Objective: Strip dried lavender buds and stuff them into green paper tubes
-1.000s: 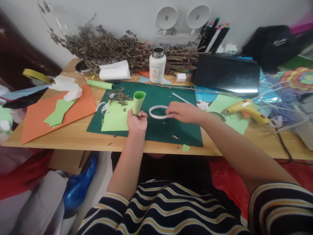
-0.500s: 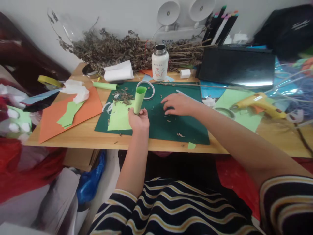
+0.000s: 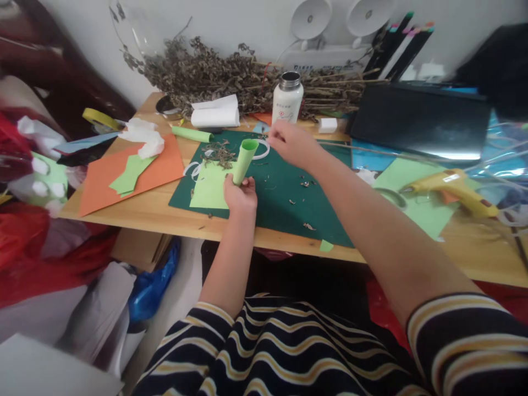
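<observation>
My left hand (image 3: 241, 193) is closed around the lower end of a rolled green paper tube (image 3: 246, 159), which stands tilted with its open mouth up. My right hand (image 3: 291, 143) is raised to the right of the tube, in front of the white bottle (image 3: 287, 102). Its fingers are pinched together, and whatever they hold is too small to make out. Below lies the dark green cutting mat (image 3: 284, 212) with scattered bits of dry leaf. A light green paper sheet (image 3: 208, 190) and a small heap of dried plant pieces (image 3: 220, 154) are left of the tube.
Dried branches (image 3: 206, 77) lie along the wall. A yellow glue gun (image 3: 457, 187) rests on green paper at right, near a black tablet-like slab (image 3: 421, 118). Orange paper (image 3: 93, 187), a second green roll (image 3: 192, 134) and yellow tape (image 3: 99, 118) are at left.
My right hand has risen from the mat and moved towards the tube, its fingers now pinched. My left hand still holds the tube. The view has shifted a little.
</observation>
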{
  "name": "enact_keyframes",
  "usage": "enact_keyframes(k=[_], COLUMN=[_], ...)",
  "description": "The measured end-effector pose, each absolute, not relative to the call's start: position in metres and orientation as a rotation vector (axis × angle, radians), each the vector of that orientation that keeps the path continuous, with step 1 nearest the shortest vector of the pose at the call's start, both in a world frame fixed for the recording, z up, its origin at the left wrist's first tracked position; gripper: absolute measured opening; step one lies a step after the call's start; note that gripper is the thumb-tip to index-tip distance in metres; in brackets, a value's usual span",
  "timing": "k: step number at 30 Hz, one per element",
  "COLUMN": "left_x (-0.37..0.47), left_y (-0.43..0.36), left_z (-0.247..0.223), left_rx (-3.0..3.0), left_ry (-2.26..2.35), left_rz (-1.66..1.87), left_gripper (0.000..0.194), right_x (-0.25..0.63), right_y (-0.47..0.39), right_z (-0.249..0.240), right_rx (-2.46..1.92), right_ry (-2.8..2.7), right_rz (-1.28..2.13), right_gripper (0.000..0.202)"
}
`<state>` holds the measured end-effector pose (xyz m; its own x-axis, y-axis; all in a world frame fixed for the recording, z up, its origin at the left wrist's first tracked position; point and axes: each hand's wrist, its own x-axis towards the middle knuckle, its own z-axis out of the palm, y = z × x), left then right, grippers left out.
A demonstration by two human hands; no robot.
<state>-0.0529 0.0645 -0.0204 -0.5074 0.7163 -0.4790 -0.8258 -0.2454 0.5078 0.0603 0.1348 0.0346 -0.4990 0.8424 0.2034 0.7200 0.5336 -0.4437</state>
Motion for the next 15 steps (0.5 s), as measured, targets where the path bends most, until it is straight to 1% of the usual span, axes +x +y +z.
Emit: enact_keyframes(k=[2,5,6,9,12,13,15], left_x=[-0.052,-0.051,-0.051,-0.047,-0.040,-0.037,-0.030], left_y=[0.065,0.065,0.065,0.065,0.064,0.062,0.060], left_z=[-0.022,-0.022,-0.022,-0.022,-0.022,-0.022,-0.022], left_rx=[-0.174,-0.138,-0.134,-0.133,-0.045,0.025,0.198], left_ry=[0.882,0.868,0.874,0.894,0.900,0.900,0.905], left_rz=[1.892,1.878,1.863,1.792,1.694,1.662,1.571], left_gripper=[0.016,0.017,0.017,0.018,0.020,0.020,0.020], right_x=[0.040,0.027,0.029,0.054,0.085,0.092,0.100], right_y=[0.147,0.151,0.148,0.129,0.104,0.098,0.090], right_z=[0.044,0.042,0.037,0.013,-0.010,-0.015,-0.019], right_rx=[-1.236,-1.068,-0.987,-0.717,-0.602,-0.607,-0.677], right_ry=[-2.302,-2.230,-2.197,-2.100,-2.087,-2.106,-2.148], right_rz=[0.516,0.718,0.811,1.146,1.399,1.388,1.216], right_gripper=[0.026,0.044,0.049,0.053,0.064,0.066,0.056])
